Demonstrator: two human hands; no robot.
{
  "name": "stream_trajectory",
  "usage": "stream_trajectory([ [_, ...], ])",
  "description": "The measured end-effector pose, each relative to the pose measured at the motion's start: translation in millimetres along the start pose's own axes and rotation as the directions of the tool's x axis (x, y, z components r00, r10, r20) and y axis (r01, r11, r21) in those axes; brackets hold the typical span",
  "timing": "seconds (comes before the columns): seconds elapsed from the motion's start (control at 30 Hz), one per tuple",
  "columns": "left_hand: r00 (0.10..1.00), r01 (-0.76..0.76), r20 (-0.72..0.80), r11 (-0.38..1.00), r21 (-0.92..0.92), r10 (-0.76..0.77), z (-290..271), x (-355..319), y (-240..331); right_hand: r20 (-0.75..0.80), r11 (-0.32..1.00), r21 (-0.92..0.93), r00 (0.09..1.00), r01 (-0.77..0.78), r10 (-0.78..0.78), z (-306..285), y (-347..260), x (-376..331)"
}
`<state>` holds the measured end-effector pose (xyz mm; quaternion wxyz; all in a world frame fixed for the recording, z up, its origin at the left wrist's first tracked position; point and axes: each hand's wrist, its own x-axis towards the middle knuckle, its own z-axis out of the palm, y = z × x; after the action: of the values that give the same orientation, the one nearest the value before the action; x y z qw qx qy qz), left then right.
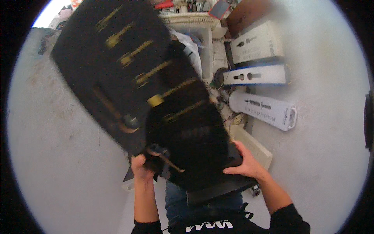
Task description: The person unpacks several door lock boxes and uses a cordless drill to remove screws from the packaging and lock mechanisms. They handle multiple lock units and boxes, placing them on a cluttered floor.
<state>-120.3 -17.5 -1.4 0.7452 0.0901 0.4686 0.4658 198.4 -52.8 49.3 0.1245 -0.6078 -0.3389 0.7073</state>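
Note:
A large black box-like thing (187, 144) fills the middle of the head view, tilted up and away from me. Yellow lines and patches run across its broad upper part, along with a dark, hook-ended shape; motion blur smears the details. My left hand (142, 167) closes on its lower left edge, thumb up. At the lower right edge, my right hand (246, 162) grips it, with the thumb lying across the dark face and some fingers hidden behind. Below it show my jeans and a black top with white print.
To the right are a white carton (255, 43), a white box with blue edges (257, 74) and a white case (263, 109) with a handle. A cream bin (259, 150) sits behind my right hand. At the far side stands a clear plastic tub (206, 50), with cluttered small items beyond.

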Motion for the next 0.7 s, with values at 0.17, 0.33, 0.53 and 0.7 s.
stream_trajectory([
  [0.17,0.934,0.295,0.246,0.948,-0.116,-0.26,75.1,86.5,-43.5,-0.468,0.994,0.082,0.883,0.068,-0.022,3.8,-2.1,-63.7],
  [0.33,0.835,0.541,0.219,0.826,-0.158,-0.505,139.5,142.9,-123.8,-0.681,0.994,0.053,0.732,0.094,-0.033,-4.3,16.8,-67.2],
  [0.53,0.722,0.692,0.214,0.692,-0.205,-0.658,114.5,172.8,-224.7,-0.72,0.987,0.048,0.679,-0.155,0.142,-15.9,32.7,-41.8],
  [0.7,0.699,0.706,0.15,0.639,-0.305,-0.7,84.6,171.7,-259.0,-0.72,0.924,-0.033,0.651,-0.38,0.242,-12.0,35.2,-19.7],
])
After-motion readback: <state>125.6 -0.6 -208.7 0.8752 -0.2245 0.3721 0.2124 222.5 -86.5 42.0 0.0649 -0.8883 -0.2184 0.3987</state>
